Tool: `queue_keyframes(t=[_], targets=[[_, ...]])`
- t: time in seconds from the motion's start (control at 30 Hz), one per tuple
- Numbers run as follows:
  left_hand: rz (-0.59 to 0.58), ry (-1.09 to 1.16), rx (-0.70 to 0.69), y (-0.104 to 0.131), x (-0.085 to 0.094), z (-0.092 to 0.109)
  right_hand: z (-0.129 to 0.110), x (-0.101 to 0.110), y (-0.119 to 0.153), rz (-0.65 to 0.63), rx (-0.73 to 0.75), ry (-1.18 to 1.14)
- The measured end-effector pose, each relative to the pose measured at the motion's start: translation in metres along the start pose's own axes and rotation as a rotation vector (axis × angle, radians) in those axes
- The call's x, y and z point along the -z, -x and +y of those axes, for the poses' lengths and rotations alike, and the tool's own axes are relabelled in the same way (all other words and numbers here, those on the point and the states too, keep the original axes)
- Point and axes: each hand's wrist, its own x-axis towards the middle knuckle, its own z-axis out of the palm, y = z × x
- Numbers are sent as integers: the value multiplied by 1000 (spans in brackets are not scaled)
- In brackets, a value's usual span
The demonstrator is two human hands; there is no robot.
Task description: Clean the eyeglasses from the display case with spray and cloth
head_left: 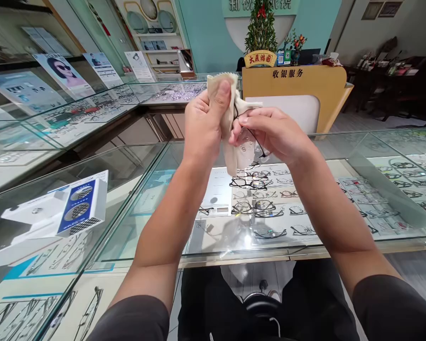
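In front of me, above the glass counter, my left hand (206,116) is closed round a cream cleaning cloth (230,137), its thumb pressed on top. The cloth is folded over part of a pair of eyeglasses (258,142), so most of the frame is hidden. My right hand (270,128) pinches the eyeglasses beside the cloth, and a dark temple arm hangs below its fingers. A clear lens with a printed mark (246,152) shows under the right fingers.
Below my hands, a glass display counter (305,248) holds rows of eyeglasses (257,207). A blue and white box (81,203) stands on glass at the left. More glass cases run along the left. A yellow cashier desk (294,85) with plants stands beyond.
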Motion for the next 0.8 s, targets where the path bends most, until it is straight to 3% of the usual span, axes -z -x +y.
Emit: queue_keyframes(t=[0.27,0.43,0.57,0.7,0.8], targets=[[-25,24,102,-10,17,-3,0,10,-3,69,2,0],[43,-35,189,-10,24,-3,-3,23,-2,146,135,4],[-42,-121,278,-3,23,3,0,32,-3,231,223,27],[-169,-132,364,4,16,8,8,32,-6,263,177,13],[-191,-83,367,6,9,8,12,27,-7,241,175,-20]])
